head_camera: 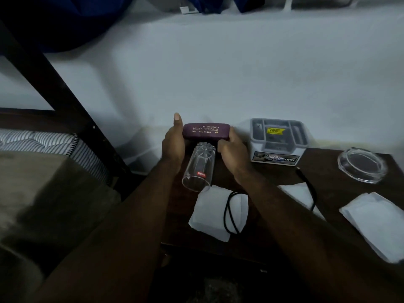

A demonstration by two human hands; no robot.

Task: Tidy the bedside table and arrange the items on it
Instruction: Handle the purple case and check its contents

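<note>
A purple spectacle case with gold lettering is held between both hands near the back left of the dark wooden bedside table. My left hand holds its left end, thumb up. My right hand grips its right end with curled fingers. A clear drinking glass lies on its side just below the case, between my hands, its mouth toward me. White folded tissues lie at the front: one under a black cable, one at the right.
A grey boxed organiser stands at the back by the white wall. A clear glass ashtray sits at the back right. A third tissue lies partly under my right forearm. A bed with a striped mattress and dark frame is at left.
</note>
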